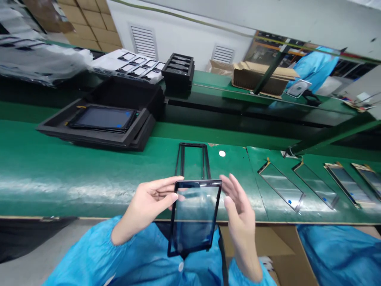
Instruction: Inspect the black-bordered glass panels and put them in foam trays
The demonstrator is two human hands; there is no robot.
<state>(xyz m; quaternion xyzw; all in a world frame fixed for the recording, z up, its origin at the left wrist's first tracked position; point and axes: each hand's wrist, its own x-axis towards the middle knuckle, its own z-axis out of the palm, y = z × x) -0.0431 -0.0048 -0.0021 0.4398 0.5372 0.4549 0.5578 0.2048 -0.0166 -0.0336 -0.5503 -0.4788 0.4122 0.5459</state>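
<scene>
the left hand pinches the top left corner of a thin see-through panel with a black edge, with the thumb in front and the fingers behind. the panel is up in front of the person's blue coat, by the near edge of the green table. the right hand is open, just beside the panel's top right corner; i can't tell if a fingertip touches it. past the panel, a black frame lies on the table. off to the left sits a black tray with dark screens in it.
</scene>
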